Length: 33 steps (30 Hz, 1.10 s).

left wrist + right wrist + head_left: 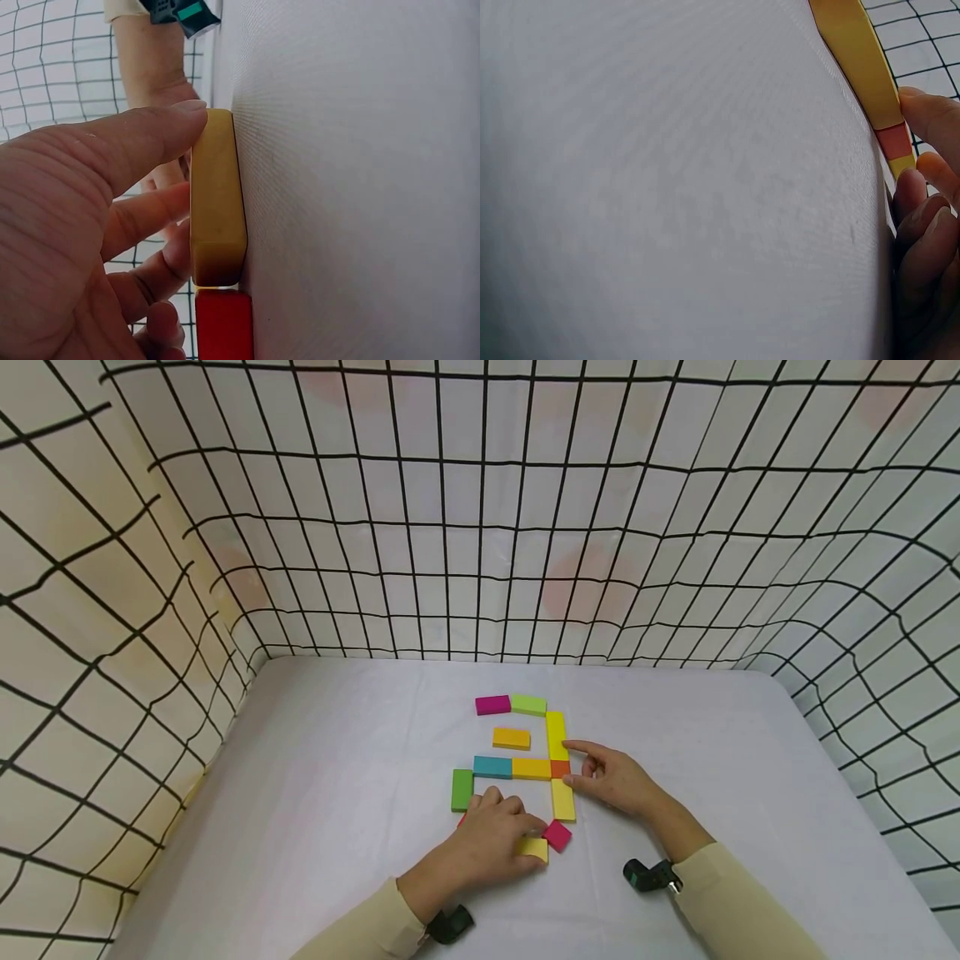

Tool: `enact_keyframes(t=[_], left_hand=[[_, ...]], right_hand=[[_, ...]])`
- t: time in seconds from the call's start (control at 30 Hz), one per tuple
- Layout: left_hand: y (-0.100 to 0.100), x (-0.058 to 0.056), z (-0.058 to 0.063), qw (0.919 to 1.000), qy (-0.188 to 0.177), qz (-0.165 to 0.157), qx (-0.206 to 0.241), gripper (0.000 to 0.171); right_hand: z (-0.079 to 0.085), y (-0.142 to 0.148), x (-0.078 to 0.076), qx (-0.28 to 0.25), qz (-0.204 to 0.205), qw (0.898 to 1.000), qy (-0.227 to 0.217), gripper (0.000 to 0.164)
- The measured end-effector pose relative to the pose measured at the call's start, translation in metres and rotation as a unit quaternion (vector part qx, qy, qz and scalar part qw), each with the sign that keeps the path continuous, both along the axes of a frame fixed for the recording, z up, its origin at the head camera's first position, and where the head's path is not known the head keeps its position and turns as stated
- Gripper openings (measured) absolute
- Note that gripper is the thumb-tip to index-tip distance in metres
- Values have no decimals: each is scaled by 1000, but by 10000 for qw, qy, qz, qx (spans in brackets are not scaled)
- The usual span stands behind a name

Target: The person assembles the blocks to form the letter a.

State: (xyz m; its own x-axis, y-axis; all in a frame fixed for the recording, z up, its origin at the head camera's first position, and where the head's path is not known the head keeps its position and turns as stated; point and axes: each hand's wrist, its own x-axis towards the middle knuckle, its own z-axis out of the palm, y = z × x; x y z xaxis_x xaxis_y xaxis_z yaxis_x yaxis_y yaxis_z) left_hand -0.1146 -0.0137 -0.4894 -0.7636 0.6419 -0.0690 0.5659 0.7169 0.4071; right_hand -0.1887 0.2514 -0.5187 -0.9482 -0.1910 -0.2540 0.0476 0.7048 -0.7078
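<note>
In the head view, my left hand [489, 842] is over the lower row of blocks. Its thumb and fingers pinch a yellow block [216, 191] lying on the table, with a red block [225, 326] just past its end. A tilted pinkish-red square block [557, 836] sits by the fingertips. At the right column, my right hand [618, 782] touches the block edges with extended index finger and thumb. That column holds a bright yellow block [556, 733], an orange-red square block [560, 769] and a pale yellow block [563, 800].
Magenta [492, 705] and lime [528, 705] blocks form the top row. An orange-yellow block [512, 738] lies apart beneath them. Blue [492, 767] and amber [531, 769] blocks form the middle row; a green block [462, 790] stands left. Black netting [483, 527] borders the white table [337, 735].
</note>
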Motion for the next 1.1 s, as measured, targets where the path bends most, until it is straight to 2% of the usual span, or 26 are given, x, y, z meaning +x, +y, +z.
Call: enact_keyframes(t=[0.3,0.53,0.67,0.9,1.1], left_hand=[[0,1,1,9999,70,7,-72,39],[-2,1,6,9997,-144,43,-213,43],[-3,0,9,9996,-112,77,-266,40],[-4,1,10,9997,-29,60,-241,38],[-13,-5,15,9996,-252,118,8,42]], right_hand=[[3,-1,2,25,114,9999,111,67],[3,-2,2,25,36,10000,51,68],[3,-2,2,-45,2,10000,14,67],[2,-1,1,-82,26,10000,-8,68],[4,-2,1,-37,22,10000,-54,68]])
